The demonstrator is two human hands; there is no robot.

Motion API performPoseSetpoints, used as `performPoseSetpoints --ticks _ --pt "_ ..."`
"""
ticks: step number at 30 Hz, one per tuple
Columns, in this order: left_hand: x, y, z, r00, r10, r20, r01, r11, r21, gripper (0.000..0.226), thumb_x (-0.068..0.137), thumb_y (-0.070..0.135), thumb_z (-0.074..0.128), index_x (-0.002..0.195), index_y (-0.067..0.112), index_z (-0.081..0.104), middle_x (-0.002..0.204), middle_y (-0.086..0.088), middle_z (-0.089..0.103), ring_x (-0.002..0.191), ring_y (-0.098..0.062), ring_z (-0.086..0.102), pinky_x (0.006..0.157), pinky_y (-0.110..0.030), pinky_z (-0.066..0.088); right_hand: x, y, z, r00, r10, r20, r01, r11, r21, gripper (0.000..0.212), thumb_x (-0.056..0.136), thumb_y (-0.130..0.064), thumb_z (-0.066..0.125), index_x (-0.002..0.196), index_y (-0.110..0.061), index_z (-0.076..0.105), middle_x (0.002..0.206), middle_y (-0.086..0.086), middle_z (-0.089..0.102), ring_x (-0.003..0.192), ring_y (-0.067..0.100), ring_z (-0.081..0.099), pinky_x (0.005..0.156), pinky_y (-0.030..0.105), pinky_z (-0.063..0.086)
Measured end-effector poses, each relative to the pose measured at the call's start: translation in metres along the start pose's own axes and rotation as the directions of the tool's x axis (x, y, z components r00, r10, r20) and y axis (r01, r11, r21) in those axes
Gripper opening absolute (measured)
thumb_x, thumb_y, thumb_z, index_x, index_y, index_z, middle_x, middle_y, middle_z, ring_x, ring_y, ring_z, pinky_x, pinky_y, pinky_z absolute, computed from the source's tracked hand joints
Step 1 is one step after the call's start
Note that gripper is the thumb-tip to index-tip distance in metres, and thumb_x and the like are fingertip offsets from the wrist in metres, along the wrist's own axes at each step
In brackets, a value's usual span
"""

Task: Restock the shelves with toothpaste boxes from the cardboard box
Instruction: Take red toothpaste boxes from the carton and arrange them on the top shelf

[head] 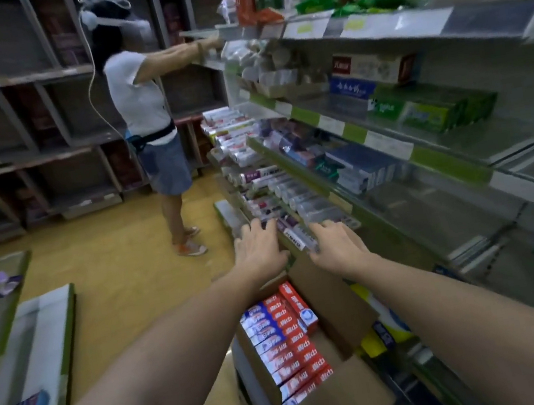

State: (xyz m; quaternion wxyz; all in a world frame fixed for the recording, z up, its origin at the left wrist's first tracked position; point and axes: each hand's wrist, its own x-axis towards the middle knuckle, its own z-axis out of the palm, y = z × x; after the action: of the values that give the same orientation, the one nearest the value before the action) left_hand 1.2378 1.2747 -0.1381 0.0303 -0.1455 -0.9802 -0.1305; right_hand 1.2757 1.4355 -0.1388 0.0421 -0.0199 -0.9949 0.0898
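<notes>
Shop: stocked price-labelled shelves [371, 27]

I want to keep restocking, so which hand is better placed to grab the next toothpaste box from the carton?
Probably the left hand. It lies flat on the shelf stock, apparently free, while the right hand grips a toothpaste box. The cardboard box sits under both.
</notes>
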Motion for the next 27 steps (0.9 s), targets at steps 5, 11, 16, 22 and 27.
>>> performPoseSetpoints --ticks 5,11,16,22,27 --pt "0.011 -0.033 0.049 0.994 -0.023 0.109 0.027 0.999 -0.037 0.059 0.087 0.042 0.065 0.137 0.02 0.044 0.134 -0.011 0.045 0.127 -0.034 0.041 0.101 -0.05 0.043 0.015 -0.007 0.055 0.993 0.061 0.102 -0.069 0.995 0.07 0.043 0.087 -0.039 0.058 0.125 -0.018 0.054 0.121 0.013 0.059 0.113 0.034 0.057 0.087 0.038 0.049" --pt "0.012 -0.066 0.106 0.965 -0.087 0.249 0.108 0.992 -0.071 0.064 0.089 0.043 0.065 0.143 0.017 0.042 0.138 -0.013 0.046 0.128 -0.035 0.042 0.103 -0.05 0.044 0.015 -0.003 0.122 0.953 0.133 0.272 -0.166 0.981 0.101 0.047 0.087 -0.044 0.055 0.125 -0.017 0.052 0.118 0.014 0.058 0.111 0.035 0.057 0.09 0.037 0.049" --pt "0.007 -0.081 0.152 0.924 -0.149 0.352 0.197 0.975 -0.105 0.061 0.09 0.04 0.065 0.141 0.017 0.041 0.135 -0.014 0.046 0.125 -0.036 0.043 0.098 -0.045 0.046 0.018 0.013 0.168 0.901 0.188 0.39 -0.241 0.966 0.092 0.04 0.085 -0.039 0.056 0.12 -0.019 0.053 0.113 0.012 0.06 0.105 0.032 0.059 0.085 0.036 0.05" --pt "0.009 -0.085 0.209 0.871 -0.232 0.434 0.317 0.939 -0.133 0.063 0.093 0.041 0.061 0.146 0.017 0.038 0.14 -0.013 0.045 0.13 -0.032 0.042 0.101 -0.044 0.046 0.047 0.037 0.219 0.847 0.203 0.491 -0.283 0.954 0.095 0.04 0.088 -0.043 0.058 0.118 -0.018 0.055 0.109 0.01 0.063 0.1 0.03 0.063 0.083 0.036 0.052" --pt "0.024 -0.089 0.25 0.817 -0.312 0.484 0.422 0.896 -0.135 0.071 0.092 0.044 0.063 0.151 0.02 0.033 0.148 -0.011 0.04 0.135 -0.031 0.039 0.105 -0.047 0.046 0.072 0.057 0.265 0.794 0.216 0.569 -0.345 0.929 0.129 0.043 0.086 -0.051 0.061 0.115 -0.02 0.056 0.106 0.004 0.067 0.092 0.023 0.066 0.081 0.037 0.056"
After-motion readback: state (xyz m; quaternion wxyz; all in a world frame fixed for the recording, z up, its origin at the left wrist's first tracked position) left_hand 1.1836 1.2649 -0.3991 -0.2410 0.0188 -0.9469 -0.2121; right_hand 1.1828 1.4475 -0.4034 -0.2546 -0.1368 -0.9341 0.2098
